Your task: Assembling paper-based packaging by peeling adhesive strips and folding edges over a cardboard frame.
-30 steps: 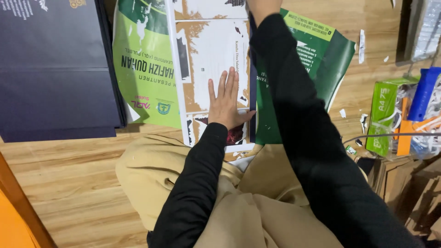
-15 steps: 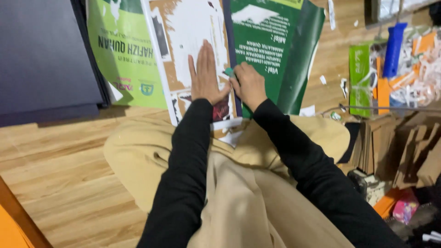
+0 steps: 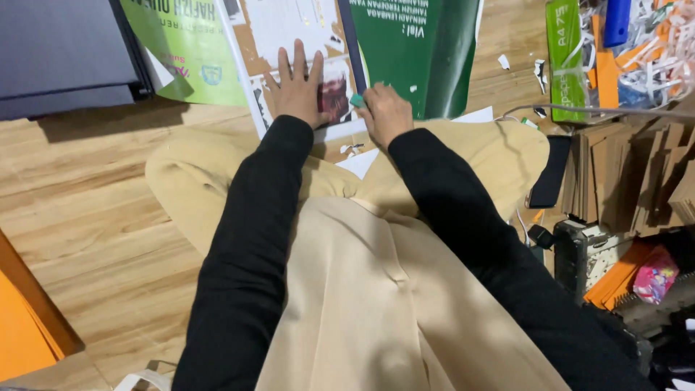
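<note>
Left hand (image 3: 297, 87) is laid flat, fingers spread, on the white sheet (image 3: 289, 29); a teal tool (image 3: 357, 101) is gripped in the closed right hand (image 3: 385, 112) beside the dark ruler (image 3: 349, 43)

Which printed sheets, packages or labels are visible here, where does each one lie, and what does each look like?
Light green poster: floor, upper left, beside dark boards, glossy rectangle.
White and brown sheet: top centre, under the left hand, partly peeled.
Dark green poster: top, right of the right hand, white printing.
Green paper package: upper right, tall narrow rectangle, among paper scraps.
</note>
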